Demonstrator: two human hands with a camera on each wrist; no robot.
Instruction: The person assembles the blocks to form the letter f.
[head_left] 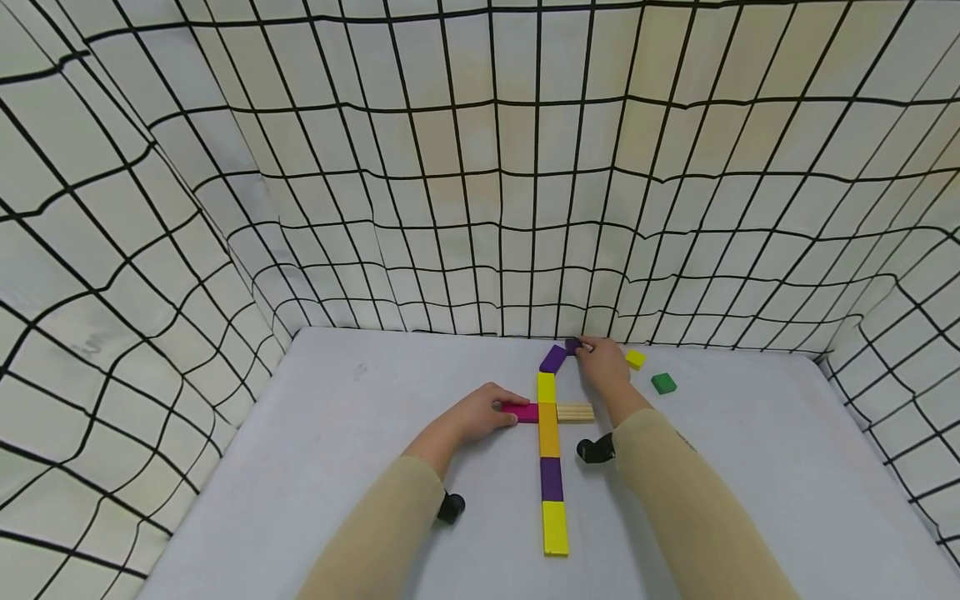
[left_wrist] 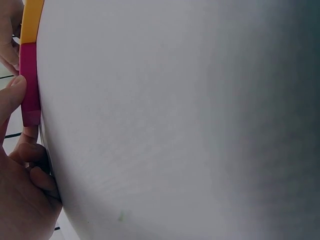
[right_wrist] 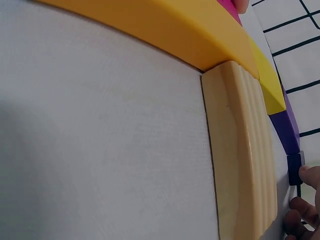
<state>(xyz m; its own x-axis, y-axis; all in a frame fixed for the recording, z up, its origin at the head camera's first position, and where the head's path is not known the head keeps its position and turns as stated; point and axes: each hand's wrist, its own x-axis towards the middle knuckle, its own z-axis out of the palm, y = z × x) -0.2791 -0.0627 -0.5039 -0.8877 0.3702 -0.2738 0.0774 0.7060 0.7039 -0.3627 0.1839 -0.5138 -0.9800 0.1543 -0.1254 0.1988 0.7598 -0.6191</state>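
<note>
My left hand (head_left: 475, 413) holds a pink block (head_left: 528, 412) between thumb and fingers. The block's far end meets the side of an orange block (head_left: 548, 431). At the back, my right hand (head_left: 603, 367) pinches a small dark purple block (head_left: 572, 345); in the right wrist view, the thumb lies on that dark block (right_wrist: 295, 168). Beside it a purple block (head_left: 553, 359) lies at a slant, just beyond a yellow block (head_left: 546, 386). Opposite the pink block, a ridged natural wood block (head_left: 575, 413) touches the orange one.
Nearer me, the row continues with a purple block (head_left: 551, 479) and a long yellow block (head_left: 555, 528). A small yellow block (head_left: 635, 359) and a green block (head_left: 663, 383) lie right of my right hand. Black netting (head_left: 493, 175) encloses the white table (head_left: 337, 417) behind and at both sides.
</note>
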